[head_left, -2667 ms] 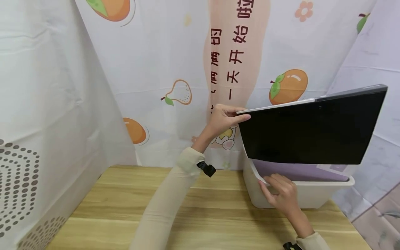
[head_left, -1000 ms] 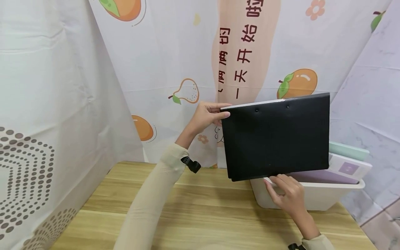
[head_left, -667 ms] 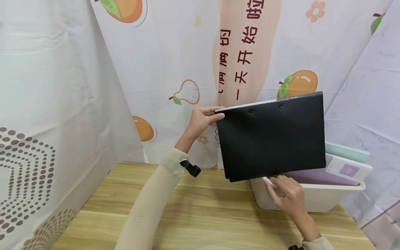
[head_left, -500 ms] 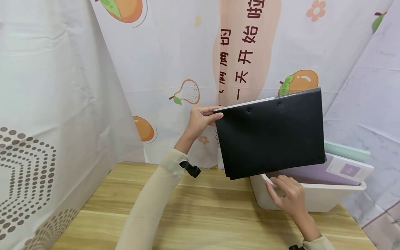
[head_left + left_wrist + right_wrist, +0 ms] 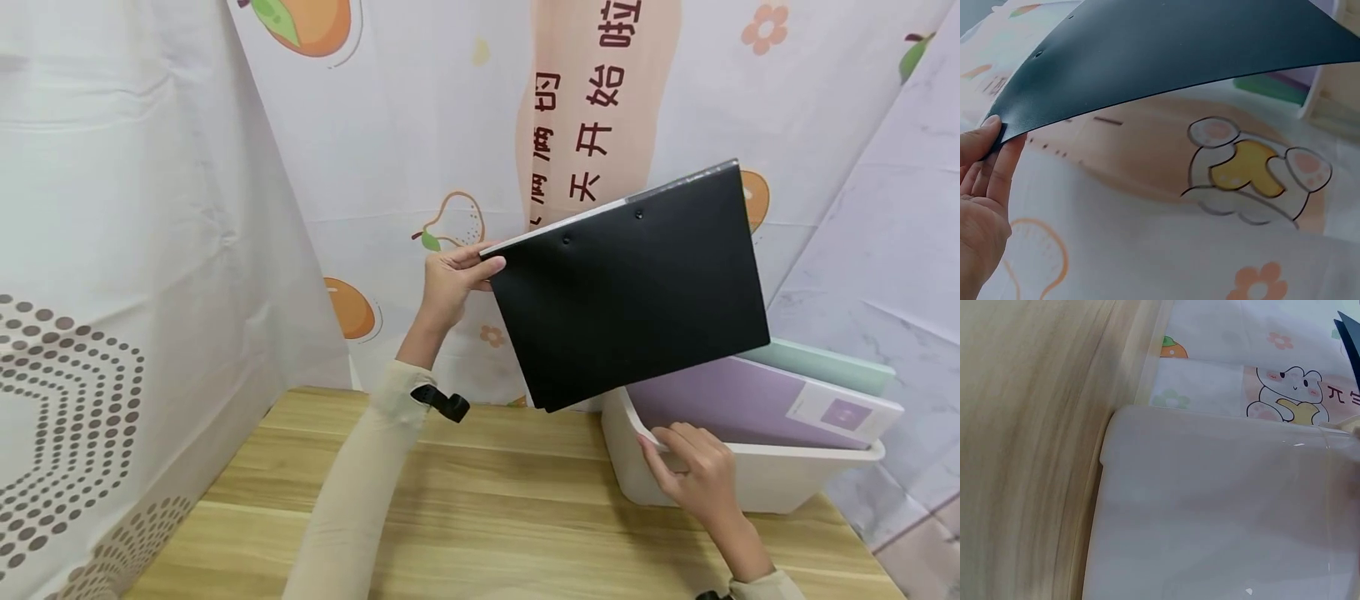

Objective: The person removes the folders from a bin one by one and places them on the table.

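Transfer step judged in hand | black folder (image 5: 637, 292) is held up near white bin (image 5: 780, 483) | its corner pinched by left hand (image 5: 453, 282), bin rim (image 5: 810, 453) clamped by right hand (image 5: 693, 468) | firm corner hold seemingly needed next

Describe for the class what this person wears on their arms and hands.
The left sleeve is plain, pale cream and long, ending at the wrist; the right sleeve matches, though little shows. At the left cuff sits a black band with a small black piece sticking out. Another black band partly shows on the right. No gloves are worn.
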`<state>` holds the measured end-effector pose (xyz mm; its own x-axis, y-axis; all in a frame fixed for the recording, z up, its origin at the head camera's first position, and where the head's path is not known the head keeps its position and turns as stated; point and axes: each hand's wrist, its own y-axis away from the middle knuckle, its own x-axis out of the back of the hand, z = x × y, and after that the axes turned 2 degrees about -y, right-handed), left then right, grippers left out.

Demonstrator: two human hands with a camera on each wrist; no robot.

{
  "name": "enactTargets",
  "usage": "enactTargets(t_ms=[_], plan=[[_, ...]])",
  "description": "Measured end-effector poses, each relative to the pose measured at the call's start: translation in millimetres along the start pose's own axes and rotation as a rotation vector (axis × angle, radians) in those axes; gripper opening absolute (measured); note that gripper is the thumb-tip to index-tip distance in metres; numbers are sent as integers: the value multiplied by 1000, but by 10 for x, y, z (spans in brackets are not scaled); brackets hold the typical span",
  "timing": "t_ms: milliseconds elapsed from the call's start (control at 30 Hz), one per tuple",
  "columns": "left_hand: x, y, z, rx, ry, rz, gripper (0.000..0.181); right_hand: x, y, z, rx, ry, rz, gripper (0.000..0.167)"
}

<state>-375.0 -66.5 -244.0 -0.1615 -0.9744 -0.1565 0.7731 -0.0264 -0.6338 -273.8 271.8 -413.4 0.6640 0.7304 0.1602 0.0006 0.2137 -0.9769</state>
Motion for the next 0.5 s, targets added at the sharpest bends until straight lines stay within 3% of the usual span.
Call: enactTargets(t_ms=[500], plan=[[668, 59, 154, -96, 100, 119, 26, 13, -5, 9, 2, 10, 20, 49]])
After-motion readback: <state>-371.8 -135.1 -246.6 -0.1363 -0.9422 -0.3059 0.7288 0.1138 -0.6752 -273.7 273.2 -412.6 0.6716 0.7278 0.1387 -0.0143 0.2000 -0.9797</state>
